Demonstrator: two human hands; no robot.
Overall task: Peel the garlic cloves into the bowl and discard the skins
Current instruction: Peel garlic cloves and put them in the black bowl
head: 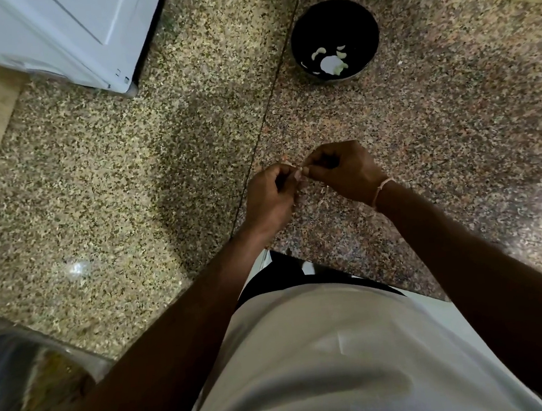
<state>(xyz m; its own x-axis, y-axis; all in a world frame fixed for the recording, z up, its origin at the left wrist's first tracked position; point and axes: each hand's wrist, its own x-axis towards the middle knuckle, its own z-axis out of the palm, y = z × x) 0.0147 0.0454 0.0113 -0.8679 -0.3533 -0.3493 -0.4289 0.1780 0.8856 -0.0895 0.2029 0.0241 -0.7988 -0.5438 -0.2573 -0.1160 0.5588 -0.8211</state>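
Over the worktop [454,119], our left hand [270,193] and right hand [343,171] pinch one garlic clove [298,170]; we should pull gently.

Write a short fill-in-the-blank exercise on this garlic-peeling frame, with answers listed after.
1. The peeled garlic cloves lie inside the ____ bowl.
2. The left hand and right hand meet over the speckled ____.
3. A thin band circles the ____ wrist.

Missing words: black; floor; right
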